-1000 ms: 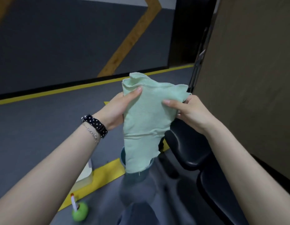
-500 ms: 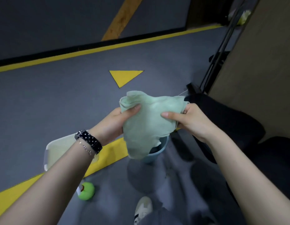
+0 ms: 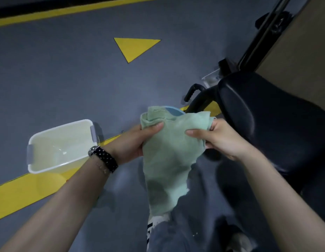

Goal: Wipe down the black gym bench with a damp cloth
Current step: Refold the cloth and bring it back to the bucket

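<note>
Both hands pinch the pale green cloth [image 3: 169,153] by its upper edge, left hand [image 3: 134,142] and right hand [image 3: 220,139], just left of the black padded gym bench [image 3: 267,120]; no writing legible.

The person is wearing a black white-dotted wristband [image 3: 105,160] with a thin chain bracelet [image 3: 101,167] just beside it on the bare left forearm, blue-grey trousers [image 3: 169,237], and a white shoe [image 3: 159,220].
</note>
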{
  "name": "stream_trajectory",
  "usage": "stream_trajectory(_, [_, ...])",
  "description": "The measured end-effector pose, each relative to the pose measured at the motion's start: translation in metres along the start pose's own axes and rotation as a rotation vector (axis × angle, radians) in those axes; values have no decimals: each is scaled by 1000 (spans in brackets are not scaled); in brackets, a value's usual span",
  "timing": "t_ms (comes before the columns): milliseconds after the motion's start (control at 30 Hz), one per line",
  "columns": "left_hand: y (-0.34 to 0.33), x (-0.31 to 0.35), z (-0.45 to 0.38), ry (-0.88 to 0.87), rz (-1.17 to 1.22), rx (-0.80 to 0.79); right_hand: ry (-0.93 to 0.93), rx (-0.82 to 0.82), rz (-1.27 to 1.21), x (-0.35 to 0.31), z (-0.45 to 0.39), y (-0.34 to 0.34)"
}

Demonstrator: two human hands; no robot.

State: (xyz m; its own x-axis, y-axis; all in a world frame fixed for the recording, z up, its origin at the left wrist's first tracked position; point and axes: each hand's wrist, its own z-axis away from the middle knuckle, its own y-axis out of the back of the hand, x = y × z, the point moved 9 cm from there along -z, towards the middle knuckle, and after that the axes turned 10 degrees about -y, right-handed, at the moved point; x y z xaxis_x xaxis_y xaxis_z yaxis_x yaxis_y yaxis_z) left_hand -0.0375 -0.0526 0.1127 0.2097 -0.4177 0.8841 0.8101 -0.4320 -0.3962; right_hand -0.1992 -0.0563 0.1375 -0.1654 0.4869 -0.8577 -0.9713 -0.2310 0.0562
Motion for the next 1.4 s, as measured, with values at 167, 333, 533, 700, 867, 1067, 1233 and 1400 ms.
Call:
stream_trajectory(167, [27, -33, -30, -31, 43, 38, -38, 35, -13, 34, -46, 3])
stream_trajectory(333, [56, -48, -64, -27, 21, 129, -27, 46, -37, 46, -86, 4])
stream_trajectory(533, [93, -70, -93, 16, -177, 271, -39, 124, 25, 64, -129, 14])
stream_trajectory(700, [117, -86, -115, 9, -541, 320, -107, 278, 322, 91, -161, 28])
stream_trajectory(867, [126, -92, -133, -56, -934, 244, -146, 359, 523, 105, -171, 32])
stream_trajectory(1067, [124, -96, -145, -90, -1273, 220, -132, 389, 694, 105, -177, 29])
stream_trajectory(1233, [117, -114, -143, 1, -1443, 78, -32, 361, 978, 107, -172, 19])
stream_trajectory(1400, [79, -110, -125, -271, -1442, -129, 138, 91, 1093, 119, -142, -5])
